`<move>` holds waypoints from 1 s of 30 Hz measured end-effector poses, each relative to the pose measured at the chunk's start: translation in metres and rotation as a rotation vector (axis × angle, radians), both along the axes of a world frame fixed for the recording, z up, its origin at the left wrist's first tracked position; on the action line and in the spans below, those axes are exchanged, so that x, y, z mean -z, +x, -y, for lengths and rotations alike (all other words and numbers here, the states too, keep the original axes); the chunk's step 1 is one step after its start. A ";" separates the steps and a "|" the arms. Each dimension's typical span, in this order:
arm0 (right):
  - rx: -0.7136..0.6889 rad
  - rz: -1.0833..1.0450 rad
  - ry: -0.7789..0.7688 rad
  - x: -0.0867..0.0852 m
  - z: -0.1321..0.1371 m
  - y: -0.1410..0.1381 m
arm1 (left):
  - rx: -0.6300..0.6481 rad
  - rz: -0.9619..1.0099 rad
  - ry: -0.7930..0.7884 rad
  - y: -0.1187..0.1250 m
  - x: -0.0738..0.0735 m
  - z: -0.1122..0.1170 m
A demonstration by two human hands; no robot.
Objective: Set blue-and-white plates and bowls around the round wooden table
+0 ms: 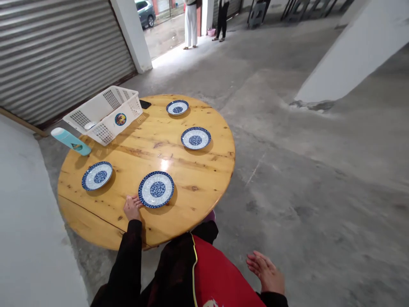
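My left hand (132,207) rests on the round wooden table (128,149) with its fingertips against the near-left rim of a blue-and-white plate (156,189). Whether the fingers grip that rim I cannot make out. My right hand (266,271) hangs off the table at my right side, fingers spread, holding nothing. Three more plates of the same pattern lie on the table: one at the left (96,175), one right of centre (195,138), one at the far edge (177,107).
A white plastic basket (105,113) stands at the table's back left, a teal bottle (70,141) beside it and a dark phone (145,104) behind it. A roller shutter lies to the left, a white wall at near left. Two people (191,23) stand far off.
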State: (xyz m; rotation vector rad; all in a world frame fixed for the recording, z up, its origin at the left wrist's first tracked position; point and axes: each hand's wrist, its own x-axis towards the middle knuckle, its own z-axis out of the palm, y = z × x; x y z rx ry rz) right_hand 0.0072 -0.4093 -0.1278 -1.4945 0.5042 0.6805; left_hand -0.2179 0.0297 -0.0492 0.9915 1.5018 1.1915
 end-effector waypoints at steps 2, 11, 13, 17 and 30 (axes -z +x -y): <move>-0.054 0.023 -0.004 -0.001 -0.012 0.024 | -0.032 -0.005 -0.011 0.002 -0.003 0.000; -0.303 0.011 -0.054 -0.016 -0.052 0.148 | -0.189 -0.281 0.143 0.003 -0.038 0.020; -0.319 -0.006 -0.075 -0.016 -0.055 0.173 | -0.190 -0.416 0.216 0.023 -0.048 0.027; -0.338 -0.002 -0.092 -0.017 -0.060 0.215 | -0.045 -0.458 0.226 0.099 -0.060 0.032; -0.491 -0.030 -0.141 -0.036 -0.086 0.271 | 0.339 0.093 -0.279 0.347 0.014 0.020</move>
